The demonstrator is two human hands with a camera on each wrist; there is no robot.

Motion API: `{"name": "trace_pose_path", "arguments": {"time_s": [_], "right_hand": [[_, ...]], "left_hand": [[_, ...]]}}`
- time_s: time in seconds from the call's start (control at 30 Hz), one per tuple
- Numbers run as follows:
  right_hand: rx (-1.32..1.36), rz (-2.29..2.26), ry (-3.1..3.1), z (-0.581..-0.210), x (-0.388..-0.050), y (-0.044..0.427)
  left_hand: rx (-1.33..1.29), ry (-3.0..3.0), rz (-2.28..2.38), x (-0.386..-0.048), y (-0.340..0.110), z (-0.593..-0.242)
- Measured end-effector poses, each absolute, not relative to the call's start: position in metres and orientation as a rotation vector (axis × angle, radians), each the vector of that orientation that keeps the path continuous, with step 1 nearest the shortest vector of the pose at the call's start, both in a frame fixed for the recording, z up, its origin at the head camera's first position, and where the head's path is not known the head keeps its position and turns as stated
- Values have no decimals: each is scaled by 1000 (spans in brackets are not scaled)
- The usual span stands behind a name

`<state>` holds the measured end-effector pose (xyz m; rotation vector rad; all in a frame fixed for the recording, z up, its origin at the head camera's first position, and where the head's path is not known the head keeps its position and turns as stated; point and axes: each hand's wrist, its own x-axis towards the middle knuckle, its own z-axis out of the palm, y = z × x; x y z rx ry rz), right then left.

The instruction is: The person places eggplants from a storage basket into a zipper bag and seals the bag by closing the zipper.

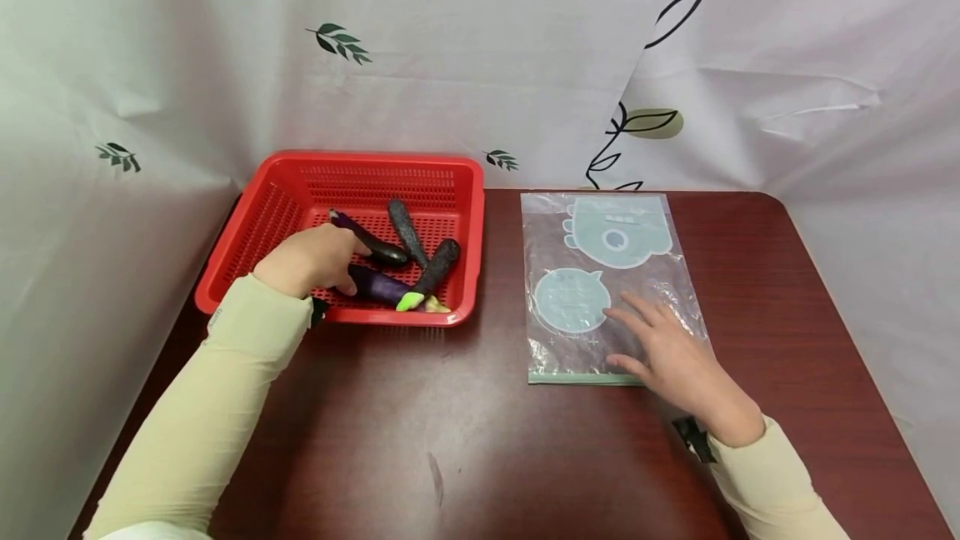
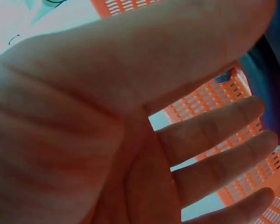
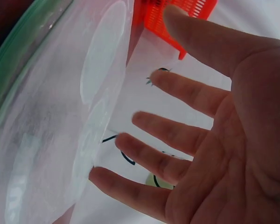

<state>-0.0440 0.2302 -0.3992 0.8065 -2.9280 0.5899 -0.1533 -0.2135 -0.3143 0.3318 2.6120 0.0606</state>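
A dark reddish-brown table (image 1: 375, 407) meets white leaf-patterned cloth (image 1: 480, 48) along its far edge, with more cloth beyond the left and right edges. A strip of tabletop separates the red basket (image 1: 472, 248), far left, from the flat clear bag (image 1: 570, 265), right of centre; a wider stretch of wood lies on the near side. The basket's raised rim surrounds its contents.

Inside are a far eggplant (image 1: 382, 250), a near eggplant (image 1: 378, 286) and, to their right, two dark, rough-skinned vegetables (image 1: 406, 229). Both eggplants lie right beside the left hand (image 1: 311, 258), which reaches over the basket's near-left side, and well left of the right hand (image 1: 675, 357).

The left hand is open: the wrist view shows three fingers extended and apart, with an eggplant beyond their tips. Whether it touches either eggplant cannot be told. The right hand is open too, fingers spread and holding nothing, above the bag's near-right part; contact with the plastic is unclear.
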Motion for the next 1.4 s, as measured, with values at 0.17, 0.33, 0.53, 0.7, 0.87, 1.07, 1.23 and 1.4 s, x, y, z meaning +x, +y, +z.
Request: {"name": "trace_pose_path", "arguments": {"time_s": [0.17,0.33,0.53,0.7,0.87,1.07,1.23,1.4], "right_hand": [[876,587,-2889,-401,-42,229],[911,564,-2917,-402,-42,228],[911,525,-2982,-402,-40,225],[872,517,-3035,-402,-38,223],[867,522,-3050,-404,-36,222],[908,528,-3034,-406,-37,223],[923,522,-3033,-409,-38,222],[916,535,-3042,-411,-37,222]], "left_hand": [[348,2564,68,-160,-217,-316],[378,2518,65,-165,-218,-315],[407,2464,29,-172,-219,-312],[410,2426,-17,-179,-221,-313],[460,2393,-60,-188,-224,-318],[527,2347,-43,-194,-228,-324],[521,2308,-13,-197,-232,-329],[506,2297,-15,-199,-235,-333]]}}
